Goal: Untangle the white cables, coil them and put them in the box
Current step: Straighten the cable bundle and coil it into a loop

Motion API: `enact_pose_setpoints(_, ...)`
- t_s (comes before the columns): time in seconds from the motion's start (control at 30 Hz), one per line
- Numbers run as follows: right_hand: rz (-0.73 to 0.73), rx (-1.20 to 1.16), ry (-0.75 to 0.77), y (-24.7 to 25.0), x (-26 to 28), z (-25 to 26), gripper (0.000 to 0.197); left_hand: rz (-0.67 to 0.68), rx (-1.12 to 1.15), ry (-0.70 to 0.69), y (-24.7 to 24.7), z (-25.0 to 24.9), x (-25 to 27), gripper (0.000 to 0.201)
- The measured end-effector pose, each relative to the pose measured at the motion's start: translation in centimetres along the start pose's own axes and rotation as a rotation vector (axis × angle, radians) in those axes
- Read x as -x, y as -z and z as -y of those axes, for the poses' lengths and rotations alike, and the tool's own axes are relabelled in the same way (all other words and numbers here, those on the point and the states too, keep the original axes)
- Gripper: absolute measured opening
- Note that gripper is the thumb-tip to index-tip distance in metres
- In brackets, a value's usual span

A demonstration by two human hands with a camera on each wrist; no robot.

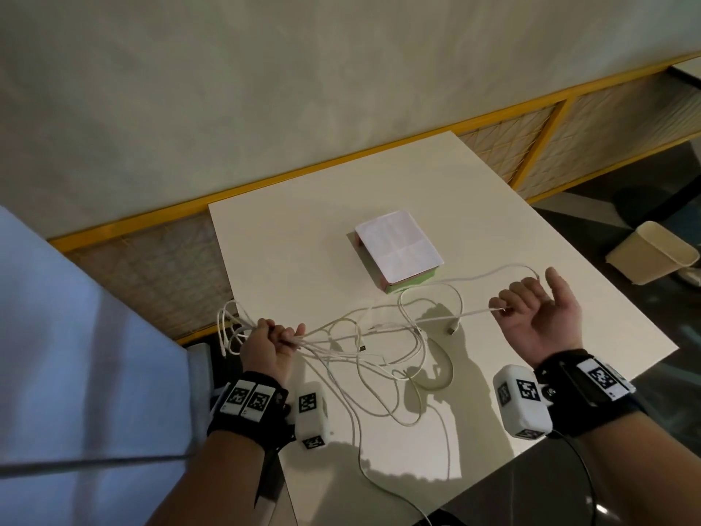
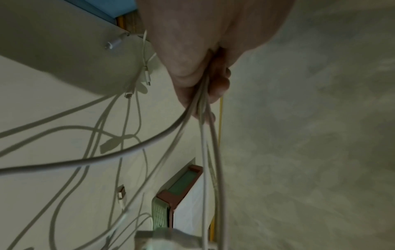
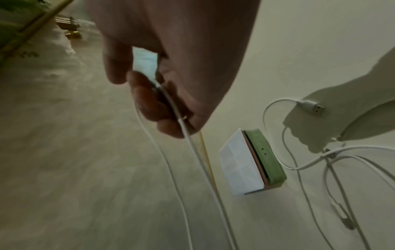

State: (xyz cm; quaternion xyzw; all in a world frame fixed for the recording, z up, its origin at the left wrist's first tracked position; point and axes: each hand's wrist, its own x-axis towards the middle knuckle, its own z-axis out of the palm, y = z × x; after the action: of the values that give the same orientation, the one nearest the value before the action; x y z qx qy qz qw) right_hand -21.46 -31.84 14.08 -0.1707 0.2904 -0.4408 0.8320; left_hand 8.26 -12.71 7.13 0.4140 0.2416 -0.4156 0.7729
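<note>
Several tangled white cables (image 1: 379,347) spread over the white table (image 1: 512,229) between my hands. My left hand (image 1: 271,341) grips a bundle of strands (image 2: 203,108) at the table's left edge, with loops hanging past its far side. My right hand (image 1: 531,309) is raised palm up at the right, its fingers curled round one cable (image 3: 181,118) that loops over them; the thumb sticks out. The closed box (image 1: 398,250), white-topped with green and reddish sides, stands just beyond the cables; it also shows as the box (image 2: 177,192) and the box (image 3: 252,162) in the wrist views.
A USB plug (image 1: 452,329) lies loose near the table's middle, another plug (image 3: 314,108) shows in the right wrist view. A cream bin (image 1: 652,256) stands on the dark floor to the right. A yellow-framed panel (image 1: 531,119) runs behind the table. A pale blue surface (image 1: 76,354) fills the left.
</note>
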Motion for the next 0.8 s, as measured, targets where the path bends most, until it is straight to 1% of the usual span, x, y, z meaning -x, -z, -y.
enact_pose_setpoints(0.03, -0.008, -0.012, 0.006, 0.4, -0.1, 0.1, 0.042, 0.008, 0.002, 0.001, -0.1, 0.2, 0.0, 0.040)
enact_pose_setpoints(0.1, -0.013, -0.061, 0.033, 0.8, -0.4, 0.3, 0.043, 0.023, -0.004, 0.014, -0.4, 0.5, 0.1, 0.040)
enact_pose_setpoints(0.17, 0.012, -0.107, 0.036, 0.8, -0.5, 0.7, 0.035, 0.020, -0.012, 0.019, -0.3, 0.7, 0.0, 0.041)
enact_pose_setpoints(0.23, 0.055, -0.061, 0.028, 1.0, -0.5, 0.8, 0.024, 0.009, -0.019, 0.013, 0.0, 0.5, -0.1, 0.041)
enact_pose_setpoints(0.27, 0.085, -0.042, 0.000, 1.4, -0.6, 0.8, 0.023, 0.002, -0.021, 0.011, 0.1, 0.4, -0.1, 0.041)
enact_pose_setpoints(0.3, 0.151, -0.054, -0.059, 2.0, -0.7, 0.8, 0.027, -0.004, -0.021, 0.007, 0.2, 0.3, -0.2, 0.041)
enact_pose_setpoints(0.37, 0.313, -0.126, -0.198, 3.3, -1.0, 0.6, 0.038, -0.014, -0.021, 0.001, 0.4, 0.1, -0.2, 0.041)
enact_pose_setpoints(0.4, 0.337, -0.120, -0.223, 3.7, -1.1, 0.6, 0.042, -0.021, -0.021, -0.003, 0.5, 0.0, -0.2, 0.041)
enact_pose_setpoints(0.43, 0.310, -0.075, -0.215, 3.8, -1.1, 0.6, 0.041, -0.029, -0.019, -0.007, 0.6, -0.1, -0.2, 0.041)
enact_pose_setpoints(0.47, 0.283, -0.061, -0.215, 3.8, -1.3, 0.3, 0.035, -0.040, -0.018, -0.009, 0.7, -0.2, -0.2, 0.041)
enact_pose_setpoints(0.53, 0.143, 0.012, -0.153, 3.6, -1.0, 0.1, 0.023, -0.069, -0.029, -0.010, 1.0, -0.4, -0.3, 0.041)
enact_pose_setpoints(0.6, 0.062, 0.109, -0.105, 3.0, -0.6, 0.0, 0.015, -0.099, -0.048, -0.005, 1.3, -0.7, -0.3, 0.041)
enact_pose_setpoints(0.67, -0.056, 0.195, -0.142, 2.7, -0.7, 0.0, 0.016, -0.118, -0.063, -0.004, 1.6, -0.8, -0.4, 0.041)
enact_pose_setpoints(0.8, -0.250, 0.439, -0.293, 2.7, -1.0, -0.8, 0.016, -0.114, -0.045, -0.001, 1.7, -0.8, -0.2, 0.040)
